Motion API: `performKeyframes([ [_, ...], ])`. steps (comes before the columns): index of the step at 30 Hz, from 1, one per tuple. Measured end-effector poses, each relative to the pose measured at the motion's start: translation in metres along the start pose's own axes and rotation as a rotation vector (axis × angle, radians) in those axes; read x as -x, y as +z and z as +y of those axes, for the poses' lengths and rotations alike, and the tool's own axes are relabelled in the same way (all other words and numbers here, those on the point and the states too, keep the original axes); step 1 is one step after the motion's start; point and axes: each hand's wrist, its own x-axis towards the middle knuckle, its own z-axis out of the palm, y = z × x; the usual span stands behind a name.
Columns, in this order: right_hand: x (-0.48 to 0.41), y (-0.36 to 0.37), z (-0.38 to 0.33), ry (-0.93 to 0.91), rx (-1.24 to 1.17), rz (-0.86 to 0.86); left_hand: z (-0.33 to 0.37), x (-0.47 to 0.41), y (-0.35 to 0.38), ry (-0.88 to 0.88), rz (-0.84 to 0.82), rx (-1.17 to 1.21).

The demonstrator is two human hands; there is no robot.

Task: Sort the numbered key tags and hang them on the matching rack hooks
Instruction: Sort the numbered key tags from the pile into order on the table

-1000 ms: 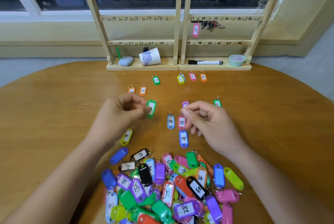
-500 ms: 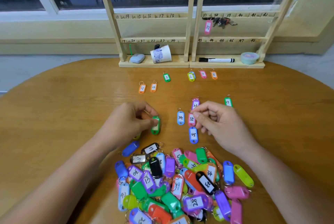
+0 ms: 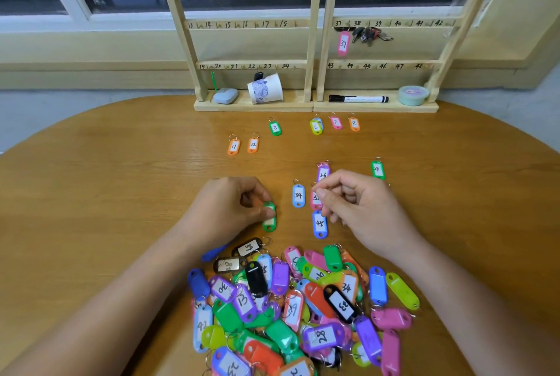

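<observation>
A heap of coloured numbered key tags (image 3: pixel 303 309) lies at the table's near edge. My left hand (image 3: pixel 230 209) pinches a green tag (image 3: pixel 269 217) and holds it down on the table, just beyond the heap. My right hand (image 3: pixel 360 209) has curled fingers, with thumb and forefinger meeting at the ring end of a pink tag (image 3: pixel 315 200). That pink tag lies between blue tag 34 (image 3: pixel 298 195), purple tag 26 (image 3: pixel 323 172) and blue tag 45 (image 3: pixel 319 224). The wooden rack (image 3: pixel 315 24) with numbered hooks stands at the far edge; pink tag 37 (image 3: pixel 343 43) hangs on it.
Sorted tags lie in rows beyond my hands: orange 11 (image 3: pixel 233 146) and 12 (image 3: pixel 253 144), green 3 (image 3: pixel 275 127), yellow 6 (image 3: pixel 315 126), pink 7 (image 3: pixel 335 122), orange 8 (image 3: pixel 354 124), green 29 (image 3: pixel 377 169). The rack base holds a paper cup (image 3: pixel 266 92), a marker (image 3: pixel 357 99) and a small tub (image 3: pixel 413 95).
My left hand has brought the green tag down and toward me, from above the table onto its surface near the heap. My right hand has stayed at the pink tag.
</observation>
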Motion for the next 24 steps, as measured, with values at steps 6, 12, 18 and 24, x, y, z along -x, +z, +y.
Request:
performKeyframes([
  [6, 0.0, 0.0, 0.004, -0.042, 0.082, -0.008, 0.003, -0.001, 0.01, 0.076, 0.026, -0.053],
  [12, 0.007, 0.0, -0.001, -0.122, 0.293, -0.102, 0.005, 0.015, -0.006, 0.088, 0.125, 0.011],
  [18, 0.012, -0.016, -0.007, -0.13, 0.488, -0.296, 0.002, 0.041, -0.018, 0.054, -0.058, -0.043],
  [24, 0.012, -0.037, -0.009, -0.026, 0.505, -0.417, -0.002, 0.051, -0.02, 0.07, -0.128, -0.166],
])
